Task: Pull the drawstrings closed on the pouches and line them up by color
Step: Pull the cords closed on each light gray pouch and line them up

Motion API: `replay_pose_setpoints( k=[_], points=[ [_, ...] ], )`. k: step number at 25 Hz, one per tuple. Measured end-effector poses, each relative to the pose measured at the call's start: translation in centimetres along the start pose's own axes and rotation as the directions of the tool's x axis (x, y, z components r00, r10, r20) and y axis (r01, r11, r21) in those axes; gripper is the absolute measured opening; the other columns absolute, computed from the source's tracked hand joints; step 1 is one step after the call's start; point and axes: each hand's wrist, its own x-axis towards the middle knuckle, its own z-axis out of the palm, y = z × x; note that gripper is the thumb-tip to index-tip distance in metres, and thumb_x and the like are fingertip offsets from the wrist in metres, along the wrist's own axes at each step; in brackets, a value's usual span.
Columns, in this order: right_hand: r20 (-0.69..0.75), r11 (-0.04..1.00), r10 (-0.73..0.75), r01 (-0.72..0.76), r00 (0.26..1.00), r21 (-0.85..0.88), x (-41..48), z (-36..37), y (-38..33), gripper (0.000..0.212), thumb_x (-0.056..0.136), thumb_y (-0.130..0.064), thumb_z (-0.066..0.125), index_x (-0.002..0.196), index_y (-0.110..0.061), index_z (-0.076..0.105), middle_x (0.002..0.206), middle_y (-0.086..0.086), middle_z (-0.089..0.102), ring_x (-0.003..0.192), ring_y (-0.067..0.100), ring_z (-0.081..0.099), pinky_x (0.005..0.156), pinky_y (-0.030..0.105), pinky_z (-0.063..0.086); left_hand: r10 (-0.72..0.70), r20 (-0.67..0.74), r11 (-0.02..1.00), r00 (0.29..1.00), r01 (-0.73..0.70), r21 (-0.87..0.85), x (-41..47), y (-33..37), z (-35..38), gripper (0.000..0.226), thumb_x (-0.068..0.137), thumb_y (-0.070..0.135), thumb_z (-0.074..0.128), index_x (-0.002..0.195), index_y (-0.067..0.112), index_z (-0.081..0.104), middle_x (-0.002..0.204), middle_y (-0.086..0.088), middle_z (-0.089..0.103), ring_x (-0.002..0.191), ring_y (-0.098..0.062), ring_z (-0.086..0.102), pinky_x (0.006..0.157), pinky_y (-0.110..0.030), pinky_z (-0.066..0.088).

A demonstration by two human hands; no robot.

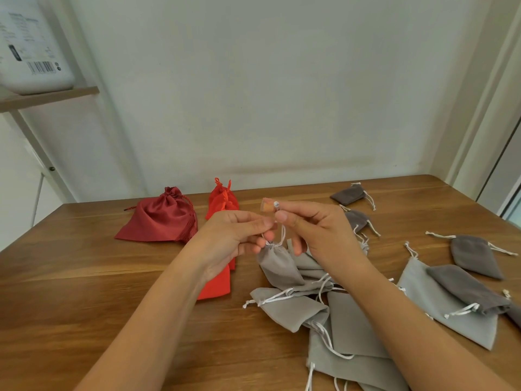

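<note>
Item: light grey pouch (279, 266), frame centre, above the tabletop (84, 277). Likely soft, light, limp cloth. Your left hand (234, 235) and right hand (324, 235) both pinch its white drawstring (282, 234); take hold there.

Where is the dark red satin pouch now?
Head view: the dark red satin pouch lies on the wooden table, far left, just left of the bright red pouches.

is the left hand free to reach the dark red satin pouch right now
Probably not yet: the left hand pinches the drawstring of a light grey pouch, as does the right hand. The path looks free: the dark red satin pouch lies on the table to its left, nothing between.
</note>
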Motion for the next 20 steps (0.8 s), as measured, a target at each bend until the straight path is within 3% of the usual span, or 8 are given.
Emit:
replay_pose_setpoints(
  k=[1,4,6,9,12,16,20],
  points=[
    [-0.011,0.997,-0.035,0.034,0.999,-0.068,-0.1,0.1,0.2,0.022,0.085,-0.007,0.063,0.102,-0.019,0.071,0.072,-0.009,0.071,0.041,0.009,0.048,0.044,0.017,0.043,0.021,0.004,0.997,1.0,-0.022,0.079,-0.2,0.1,0.2,0.007,0.08,0.013,0.068,0.076,0.008,0.072,0.061,0.0,0.063,0.048,-0.004,0.052,0.048,-0.014,0.044],
    [-0.027,0.908,-0.231,0.206,0.972,-0.365,-0.4,-0.1,0.9,0.024,0.087,-0.013,0.064,0.109,-0.021,0.069,0.083,-0.012,0.072,0.042,0.007,0.052,0.05,0.013,0.045,0.149,0.035,0.898,0.988,-0.15,0.415,-0.1,-0.4,0.6,0.022,0.086,0.006,0.064,0.064,0.005,0.069,0.052,0.001,0.054,0.048,-0.008,0.043,0.051,-0.02,0.037],
    [-0.027,0.831,-0.34,0.286,0.94,-0.477,-0.2,-0.5,1.0,0.027,0.086,-0.02,0.065,0.113,-0.019,0.067,0.09,-0.011,0.071,0.054,-0.002,0.059,0.055,0.007,0.044,0.187,0.099,0.867,0.977,-0.211,0.451,-0.2,-0.6,1.0,0.019,0.083,0.009,0.064,0.066,0.003,0.069,0.05,0.003,0.051,0.05,-0.01,0.042,0.056,-0.025,0.037],
    [-0.04,0.775,-0.419,0.335,0.907,-0.535,0.1,-0.8,1.0,0.028,0.086,-0.022,0.062,0.11,-0.01,0.07,0.101,-0.009,0.069,0.083,-0.011,0.064,0.071,0.006,0.047,0.264,0.121,0.871,0.957,-0.29,0.397,-0.7,-0.4,1.7,0.01,0.077,0.023,0.077,0.072,0.015,0.075,0.051,0.007,0.057,0.052,-0.006,0.046,0.055,-0.019,0.038],
    [-0.006,0.763,-0.422,0.352,0.906,-0.542,0.1,-0.6,0.9,0.024,0.086,-0.011,0.065,0.11,-0.006,0.07,0.1,-0.009,0.068,0.077,-0.022,0.056,0.071,0.002,0.043,0.348,0.012,0.858,0.938,-0.323,0.399,-0.6,-0.5,1.9,0.01,0.08,0.015,0.072,0.076,0.007,0.075,0.051,0.009,0.061,0.047,0.003,0.048,0.053,-0.007,0.037],
    [0.058,0.766,-0.225,0.213,0.973,-0.606,0.2,-0.7,0.5,0.037,0.094,-0.03,0.057,0.131,-0.024,0.057,0.094,-0.007,0.073,0.08,0.003,0.066,0.071,0.015,0.049,0.376,-0.089,0.866,0.922,-0.316,0.387,-0.4,-0.2,1.9,0.018,0.086,0.013,0.065,0.072,0.004,0.07,0.044,0.015,0.054,0.042,0.003,0.046,0.048,-0.005,0.032],
    [0.179,0.7,-0.178,0.252,0.968,-0.668,0.3,-0.5,1.0,0.034,0.093,-0.026,0.058,0.126,-0.02,0.06,0.101,-0.006,0.07,0.091,0.002,0.06,0.078,0.01,0.044,0.345,-0.174,0.9,0.922,-0.272,0.342,0.0,-0.3,1.1,0.021,0.089,0.014,0.063,0.072,0.003,0.07,0.04,0.013,0.047,0.039,0.0,0.037,0.044,-0.008,0.028]
  ],
)
